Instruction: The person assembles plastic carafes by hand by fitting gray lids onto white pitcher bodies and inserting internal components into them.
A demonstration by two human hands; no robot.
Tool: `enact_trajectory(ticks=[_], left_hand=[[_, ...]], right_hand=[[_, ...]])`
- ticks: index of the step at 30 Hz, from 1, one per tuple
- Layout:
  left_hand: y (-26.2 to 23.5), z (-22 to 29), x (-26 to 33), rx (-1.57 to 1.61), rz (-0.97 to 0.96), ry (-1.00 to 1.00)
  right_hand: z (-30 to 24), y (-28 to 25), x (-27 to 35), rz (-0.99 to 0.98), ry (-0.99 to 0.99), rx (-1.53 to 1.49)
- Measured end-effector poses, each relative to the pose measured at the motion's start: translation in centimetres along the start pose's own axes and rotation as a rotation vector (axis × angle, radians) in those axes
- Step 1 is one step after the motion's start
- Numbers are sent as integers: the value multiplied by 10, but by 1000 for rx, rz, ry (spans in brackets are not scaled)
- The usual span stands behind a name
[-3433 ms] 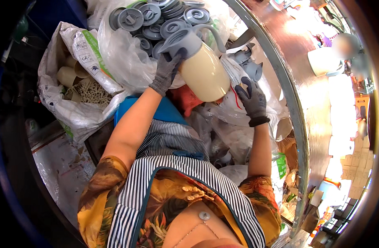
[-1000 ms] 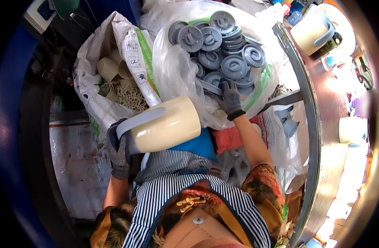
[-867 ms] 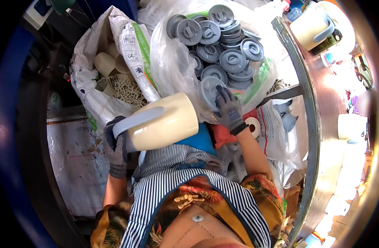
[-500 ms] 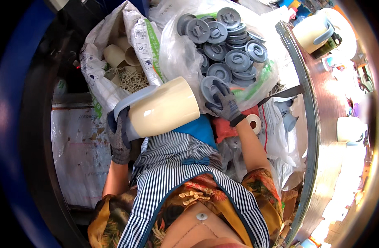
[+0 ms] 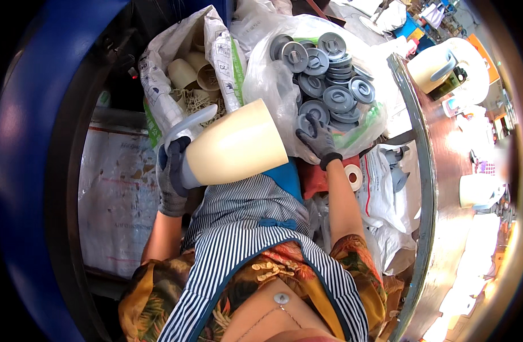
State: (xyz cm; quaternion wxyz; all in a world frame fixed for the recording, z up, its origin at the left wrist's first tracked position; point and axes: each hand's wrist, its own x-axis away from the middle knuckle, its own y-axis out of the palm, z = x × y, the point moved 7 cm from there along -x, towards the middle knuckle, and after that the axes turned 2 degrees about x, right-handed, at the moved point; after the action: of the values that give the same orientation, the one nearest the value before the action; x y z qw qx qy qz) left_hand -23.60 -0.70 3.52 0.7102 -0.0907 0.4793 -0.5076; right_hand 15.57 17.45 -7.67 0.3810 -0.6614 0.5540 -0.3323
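Over the lap, left hand [image 5: 171,176] w/ grey glove is gripping the cream jug [image 5: 236,145] at its grey handle end, grip closed, jug lying sideways w/ its wide end pointing right. Right hand [image 5: 317,138], also gloved, is reaching into the clear plastic bag [image 5: 270,85] of grey lids [image 5: 329,74], fingers curling on a lid; can't tell if the grip is fully closed. White sack [image 5: 159,85] w/ cream cups [image 5: 184,71] is sitting just left of the bag. Another cream jug [image 5: 435,65] is standing on the table [image 5: 444,154] at right.
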Motion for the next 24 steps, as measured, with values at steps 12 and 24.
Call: enact_trajectory(ticks=[12,24], left_hand=[[-23,30,-10,-43,-51,204],[30,-30,-17,1053,-228,-464]], right_hand=[[-119,-88,102,134,-233,-1308],[-165,-83,181,311,-467,-904]])
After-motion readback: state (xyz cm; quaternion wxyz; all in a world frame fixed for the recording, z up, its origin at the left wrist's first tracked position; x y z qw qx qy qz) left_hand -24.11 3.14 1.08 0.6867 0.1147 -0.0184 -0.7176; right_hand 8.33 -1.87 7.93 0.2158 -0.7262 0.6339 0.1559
